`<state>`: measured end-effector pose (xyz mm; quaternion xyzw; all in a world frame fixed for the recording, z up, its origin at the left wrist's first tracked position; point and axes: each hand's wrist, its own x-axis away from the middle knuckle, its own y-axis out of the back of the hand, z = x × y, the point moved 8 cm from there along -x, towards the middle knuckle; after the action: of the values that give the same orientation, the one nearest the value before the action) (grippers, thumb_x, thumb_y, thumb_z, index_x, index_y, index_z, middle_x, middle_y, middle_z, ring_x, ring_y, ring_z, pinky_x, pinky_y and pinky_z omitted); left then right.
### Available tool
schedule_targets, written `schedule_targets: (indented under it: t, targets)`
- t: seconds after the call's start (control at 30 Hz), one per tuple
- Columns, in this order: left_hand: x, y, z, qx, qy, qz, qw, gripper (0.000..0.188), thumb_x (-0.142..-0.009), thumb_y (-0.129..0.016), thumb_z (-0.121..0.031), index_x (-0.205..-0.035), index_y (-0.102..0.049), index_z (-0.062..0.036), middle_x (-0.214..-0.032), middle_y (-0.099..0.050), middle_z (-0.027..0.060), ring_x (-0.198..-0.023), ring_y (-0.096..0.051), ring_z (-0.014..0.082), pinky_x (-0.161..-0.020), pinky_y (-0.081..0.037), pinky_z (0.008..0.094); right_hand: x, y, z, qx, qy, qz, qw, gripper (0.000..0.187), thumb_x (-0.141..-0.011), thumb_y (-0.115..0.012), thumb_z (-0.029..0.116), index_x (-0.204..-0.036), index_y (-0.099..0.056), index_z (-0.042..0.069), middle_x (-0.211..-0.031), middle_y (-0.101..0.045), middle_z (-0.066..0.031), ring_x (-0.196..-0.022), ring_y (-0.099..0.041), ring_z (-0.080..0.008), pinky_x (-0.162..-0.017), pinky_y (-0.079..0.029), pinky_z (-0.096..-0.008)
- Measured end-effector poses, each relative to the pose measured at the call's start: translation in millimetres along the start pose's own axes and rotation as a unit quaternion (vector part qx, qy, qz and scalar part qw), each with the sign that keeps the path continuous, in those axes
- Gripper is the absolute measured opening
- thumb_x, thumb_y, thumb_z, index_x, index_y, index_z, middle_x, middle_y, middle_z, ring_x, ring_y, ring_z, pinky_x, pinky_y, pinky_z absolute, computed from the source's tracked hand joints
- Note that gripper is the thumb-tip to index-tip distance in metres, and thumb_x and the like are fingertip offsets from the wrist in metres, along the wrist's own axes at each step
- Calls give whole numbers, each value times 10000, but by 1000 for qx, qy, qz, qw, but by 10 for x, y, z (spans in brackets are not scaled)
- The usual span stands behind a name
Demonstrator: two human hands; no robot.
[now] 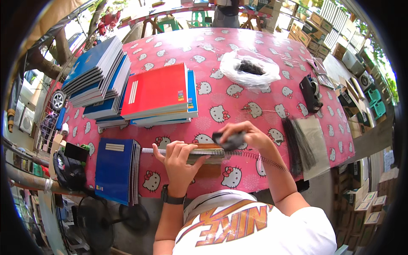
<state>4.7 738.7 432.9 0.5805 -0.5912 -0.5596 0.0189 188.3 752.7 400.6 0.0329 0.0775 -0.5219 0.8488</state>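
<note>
My left hand grips a notebook standing on edge in front of me, fingers over the far side and thumb on the near side. A dark spiral coil runs into its upper edge and trails off to the right. Closed in my right hand is a black handheld tool, smeared by motion, at the coil where it meets the notebook; its exact kind is not clear. A wooden block shows under the notebook. More dark coils lie bunched on a clear sheet to the right.
Coil-bound blue notebooks lie stacked at front left. Behind them stand taller blue stacks and a red-topped stack. A plastic bag holds dark coils. A black tape dispenser sits at the right on the pink patterned tablecloth.
</note>
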Motion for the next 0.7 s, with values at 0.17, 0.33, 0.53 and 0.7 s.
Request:
schedule_targets:
  t: [0.17,0.33,0.53,0.7]
  targets:
    - [-44,12,12,5,-8,-14,1000,348,-650,-761,-432,-841,-648,-165,-816,-588,-22,-911,-561,175,-1099,-50,561,-192,219,-75,396,-78,-53,913,576,-693,-700,560,-924,-701,32,-886,-635,-91,-938,-540,-198,-872,-393,-330]
    - [-16,1,52,25,-11,-4,1000,333,-647,-768,-400,-836,-638,-158,-796,-587,-31,-890,-564,178,-1099,-60,577,-101,-93,14,57,-11,2,998,607,-678,-706,574,-961,-692,37,-957,-627,-96,-948,-549,-207,-853,-414,-350]
    - [-50,54,16,27,-4,-9,1000,291,-660,-765,-342,-862,-653,-164,-811,-586,-32,-899,-558,171,-1091,-60,593,-50,80,344,141,48,-44,988,522,-614,-808,387,-1024,-673,94,-1071,-589,-115,-1012,-500,-252,-879,-407,-375]
    - [-213,-113,19,48,-21,60,997,174,-745,-708,-235,-905,-665,-181,-805,-579,-28,-879,-550,173,-1083,-75,594,85,-159,924,512,145,-78,843,733,-519,-832,377,-1164,-593,124,-1288,-462,-136,-1091,-446,-318,-953,-348,-429]
